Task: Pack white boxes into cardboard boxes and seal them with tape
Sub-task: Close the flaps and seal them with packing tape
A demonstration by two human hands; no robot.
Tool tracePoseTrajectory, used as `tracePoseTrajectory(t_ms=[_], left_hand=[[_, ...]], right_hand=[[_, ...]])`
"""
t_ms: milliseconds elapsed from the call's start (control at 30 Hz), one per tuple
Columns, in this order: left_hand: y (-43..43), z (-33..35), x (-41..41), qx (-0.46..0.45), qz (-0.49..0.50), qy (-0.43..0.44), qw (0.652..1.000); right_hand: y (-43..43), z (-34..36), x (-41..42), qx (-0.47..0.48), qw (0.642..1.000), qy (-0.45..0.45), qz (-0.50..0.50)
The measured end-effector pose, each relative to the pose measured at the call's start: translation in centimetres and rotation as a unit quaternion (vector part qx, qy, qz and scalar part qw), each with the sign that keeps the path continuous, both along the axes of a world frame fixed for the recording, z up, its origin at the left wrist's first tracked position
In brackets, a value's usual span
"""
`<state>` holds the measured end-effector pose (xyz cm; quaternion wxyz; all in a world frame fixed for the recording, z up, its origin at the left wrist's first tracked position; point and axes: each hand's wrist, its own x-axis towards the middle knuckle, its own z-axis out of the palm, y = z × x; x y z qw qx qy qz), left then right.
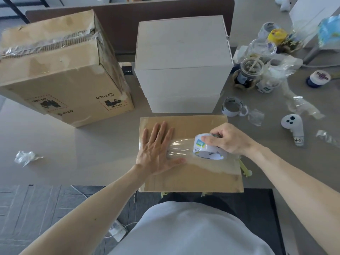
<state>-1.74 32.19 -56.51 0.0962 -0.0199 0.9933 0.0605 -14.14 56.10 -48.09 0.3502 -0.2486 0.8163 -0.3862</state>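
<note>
A closed cardboard box (193,177) stands at the table's near edge, right in front of me. My left hand (158,151) presses flat on its top, fingers spread. My right hand (226,139) grips a roll of clear tape (207,149) just right of the left hand. A strip of tape stretches from the roll to under my left palm, along the box's seam. Behind this box stand stacked white boxes (182,61). A larger taped cardboard box (60,70) lies tilted at the back left.
Jars and cups (252,70), another tape roll (232,106), plastic scraps and a white controller (292,126) clutter the right side. A crumpled plastic wad (25,157) lies on the left of the grey table (82,153). A brown partition (128,21) runs along the back.
</note>
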Motion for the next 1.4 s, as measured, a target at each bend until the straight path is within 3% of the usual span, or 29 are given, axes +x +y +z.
tracePoseTrajectory(t_ms=[200, 367, 500, 633, 700, 933, 1267, 1400], left_hand=[[0.1, 0.2, -0.1, -0.003, 0.0, -0.006, 1.0], [2.8, 0.5, -1.3, 0.004, -0.012, -0.037, 0.999], [6.4, 0.8, -2.2, 0.023, 0.001, -0.033, 0.999], [6.2, 0.6, -2.1, 0.02, 0.013, -0.016, 1.0], [6.3, 0.4, -2.1, 0.012, 0.013, -0.008, 1.0], [6.0, 0.3, -1.9, 0.002, 0.003, -0.006, 1.0], [6.1, 0.2, -1.7, -0.014, 0.005, -0.017, 1.0], [6.1, 0.1, -1.7, -0.022, 0.005, -0.017, 1.0]], right_hand=[[1.4, 0.2, -0.7, 0.041, 0.996, 0.077, -0.017], [0.7, -0.6, 0.1, 0.01, 0.994, 0.105, -0.025], [1.0, -1.0, 0.1, -0.014, 0.996, 0.076, -0.033], [4.3, -2.0, -0.4, -0.056, 0.996, -0.069, -0.031], [4.8, -2.2, -0.3, -0.061, 0.993, -0.096, -0.021], [6.6, -1.2, -1.5, -0.036, 0.999, 0.006, -0.025], [10.2, -2.9, -3.6, 0.106, 0.98, 0.167, -0.012], [11.1, -5.7, -3.5, 0.146, 0.978, 0.149, -0.022]])
